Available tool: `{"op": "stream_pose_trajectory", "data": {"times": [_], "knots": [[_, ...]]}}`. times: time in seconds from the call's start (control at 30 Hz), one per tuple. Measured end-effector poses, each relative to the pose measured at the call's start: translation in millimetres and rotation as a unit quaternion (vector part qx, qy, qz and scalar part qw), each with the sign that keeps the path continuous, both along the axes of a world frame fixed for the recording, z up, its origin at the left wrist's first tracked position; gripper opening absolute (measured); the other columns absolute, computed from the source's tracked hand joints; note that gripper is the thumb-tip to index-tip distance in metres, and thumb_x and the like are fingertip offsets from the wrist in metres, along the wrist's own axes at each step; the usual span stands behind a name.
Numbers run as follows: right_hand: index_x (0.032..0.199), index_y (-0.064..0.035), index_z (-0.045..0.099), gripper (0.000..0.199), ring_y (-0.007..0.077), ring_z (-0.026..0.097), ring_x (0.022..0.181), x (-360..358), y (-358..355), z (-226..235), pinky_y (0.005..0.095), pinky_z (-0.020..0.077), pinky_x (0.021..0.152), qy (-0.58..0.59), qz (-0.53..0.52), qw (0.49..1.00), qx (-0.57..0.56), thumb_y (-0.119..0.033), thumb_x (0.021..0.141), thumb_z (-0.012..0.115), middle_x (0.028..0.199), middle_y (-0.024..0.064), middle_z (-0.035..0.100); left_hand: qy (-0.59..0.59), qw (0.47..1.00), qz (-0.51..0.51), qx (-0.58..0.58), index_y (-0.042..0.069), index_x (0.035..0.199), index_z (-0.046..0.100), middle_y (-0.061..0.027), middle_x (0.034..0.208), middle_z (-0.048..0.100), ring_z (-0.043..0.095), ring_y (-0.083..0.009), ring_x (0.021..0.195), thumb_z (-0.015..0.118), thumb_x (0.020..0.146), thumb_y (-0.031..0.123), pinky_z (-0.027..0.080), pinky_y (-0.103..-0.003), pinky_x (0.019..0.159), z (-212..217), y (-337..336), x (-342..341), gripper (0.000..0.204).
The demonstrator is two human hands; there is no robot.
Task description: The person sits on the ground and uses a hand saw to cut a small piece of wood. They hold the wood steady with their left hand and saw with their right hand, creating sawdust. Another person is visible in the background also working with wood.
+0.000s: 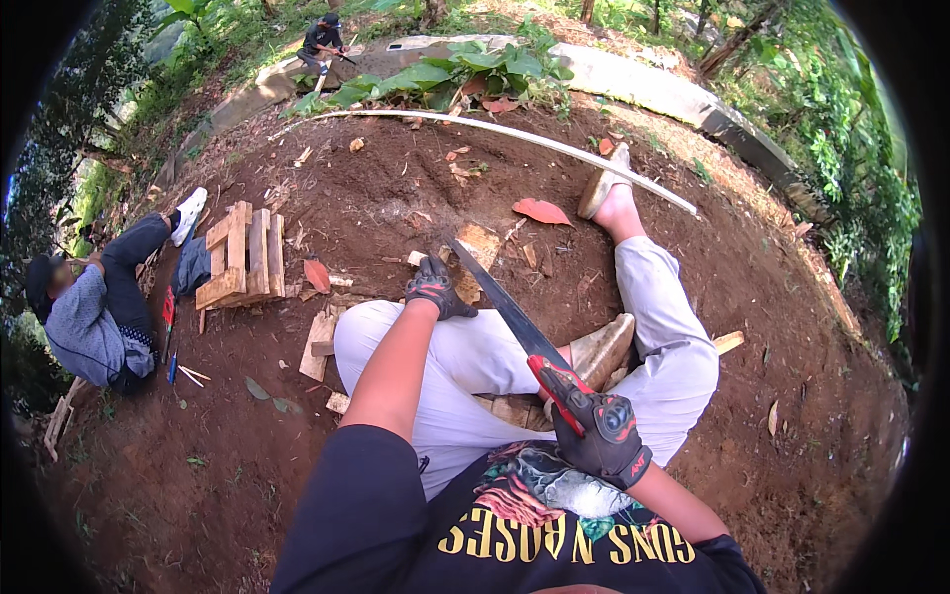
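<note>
Right hand: the gloved right hand [604, 431] has its fingers wrapped tight round the red handle of a hand saw [515, 317], whose dark blade runs up and away toward the wood.
Left hand: the gloved left hand [435, 287] presses down on a small piece of wood [478, 259], fingers curled over its near edge, just beside the blade's far end.
Wood: it lies on the bare soil [396, 198] in front of the knees, with offcuts [319, 342] scattered beside the left leg.
Nearby: a small pallet-like crate [242, 257] stands to the left, next to a seated person [94, 312]; a long pale strip [515, 139] curves across the ground beyond.
Risk: the blade passes close to the holding hand and over the thighs; a slip or jump of the saw, or the wood shifting on loose soil, could bring the teeth onto glove or leg.
</note>
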State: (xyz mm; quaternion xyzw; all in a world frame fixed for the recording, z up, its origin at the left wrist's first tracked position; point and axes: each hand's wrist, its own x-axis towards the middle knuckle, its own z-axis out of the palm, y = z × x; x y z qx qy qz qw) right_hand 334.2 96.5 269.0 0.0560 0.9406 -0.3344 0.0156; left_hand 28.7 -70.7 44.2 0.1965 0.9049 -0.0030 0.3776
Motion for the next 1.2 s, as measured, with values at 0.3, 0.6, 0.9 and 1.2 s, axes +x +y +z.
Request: {"op": "stream_pose_trajectory", "data": {"times": [0.3,0.6,0.9,1.2], "knots": [[0.162,-0.0231,0.058,0.065,0.0399,0.074,0.079,-170.3,18.9,-92.6,0.0528,0.0575,0.07,-0.038,0.062,0.997,0.02,-0.022,0.097,0.065,0.092,0.0234,0.075,-0.001,1.0,-0.026,0.011,-0.006,0.175,0.004,-0.0322,0.181,0.015,0.03,-0.0449,0.166,0.1,0.058,0.07,0.034,-0.054,0.132,-17.2,-4.3,2.5,0.169],[0.167,-0.0255,0.05,0.067,0.0408,0.074,0.12,-230.8,-19.0,-164.0,0.0484,0.0595,0.099,0.043,0.063,0.994,-0.077,-0.023,0.101,0.061,0.152,0.0172,0.067,0.024,0.998,0.004,0.063,0.006,0.178,0.012,-0.0262,0.181,0.022,0.035,-0.0421,0.163,0.079,0.083,0.073,0.037,-0.057,0.129,-16.2,-3.7,1.5,0.135],[0.166,-0.032,0.052,0.067,0.0386,0.076,0.113,-238.4,-17.4,-181.7,0.0487,0.0615,0.096,0.049,0.079,0.993,-0.067,-0.031,0.1,0.064,0.147,0.0157,0.071,0.224,0.96,0.087,0.142,0.017,0.163,0.053,-0.0182,0.163,0.054,0.052,-0.0374,0.15,0.071,0.095,0.063,0.042,-0.05,0.125,-98.2,6.9,18.3,0.083],[0.166,-0.0303,0.052,0.066,0.038,0.075,0.119,-243.2,-10.5,-158.8,0.0468,0.0602,0.101,-0.047,0.091,0.992,-0.077,-0.034,0.101,0.064,0.149,0.0139,0.07,0.171,0.949,-0.132,0.228,0.016,0.167,0.046,-0.0131,0.171,0.046,0.044,-0.0302,0.159,0.062,0.108,0.051,0.034,-0.045,0.133,-165.0,-20.7,-11.1,0.071]]}}
